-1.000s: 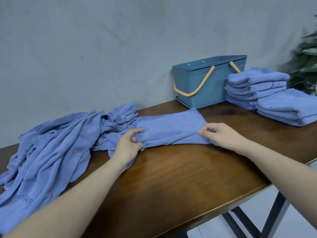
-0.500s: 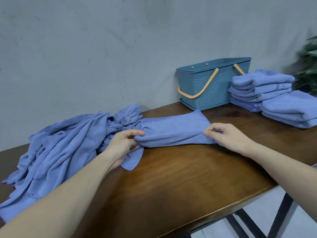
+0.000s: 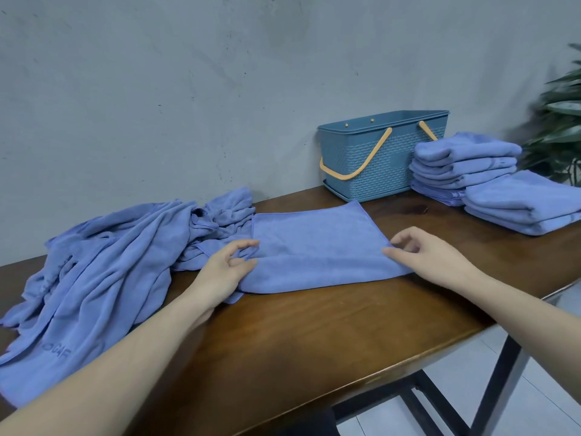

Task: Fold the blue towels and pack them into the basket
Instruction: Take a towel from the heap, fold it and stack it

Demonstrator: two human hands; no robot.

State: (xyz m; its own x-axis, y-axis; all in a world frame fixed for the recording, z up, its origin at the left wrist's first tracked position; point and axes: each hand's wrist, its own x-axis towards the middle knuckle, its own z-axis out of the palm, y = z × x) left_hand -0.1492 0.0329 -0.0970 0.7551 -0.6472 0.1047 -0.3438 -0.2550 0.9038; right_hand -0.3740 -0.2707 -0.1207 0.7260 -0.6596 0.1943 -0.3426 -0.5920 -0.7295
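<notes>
A small blue towel lies flat and doubled over on the brown table. My left hand rests on its left end with fingers spread and a fold of cloth under the fingertips. My right hand lies on its right edge, fingers loosely apart, pressing the cloth down. The blue woven basket with orange handles stands at the back against the wall. A heap of unfolded blue towels lies at the left.
Two stacks of folded blue towels sit right of the basket: a taller stack and a lower, wider stack. A green plant stands at the far right. The table's front edge runs diagonally, with black metal legs below.
The towel has been laid down flat and spread wider toward me. Both hands have loosened from pinching its ends and now rest on it.
</notes>
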